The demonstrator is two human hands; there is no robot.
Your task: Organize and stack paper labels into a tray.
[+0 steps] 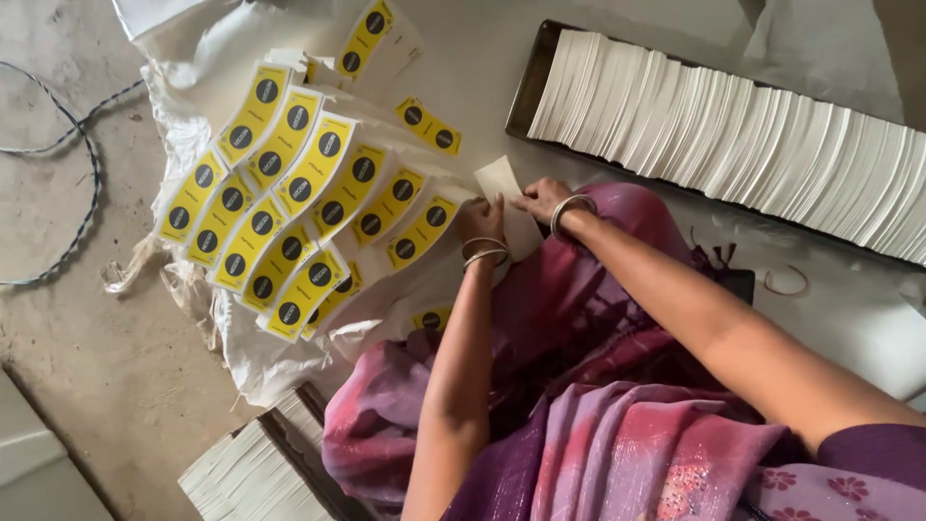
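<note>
My left hand [479,222] and my right hand [542,198] meet over a small white card [500,181], each pinching one side of it above my purple-clad lap. Both wrists carry metal bangles. Just left of my left hand lie overlapping rows of white cards with yellow labels bearing black dots [289,207], fanned out on a white sack [183,125]. Two more labelled cards [429,125] lie loose behind them.
A long dark tray [529,92] packed with upright white cards runs along the back right. Another stack of white cards [256,468] sits at the bottom left. A blue-white cord [87,164] loops on the concrete floor at left. A rubber band [786,283] lies right of my arm.
</note>
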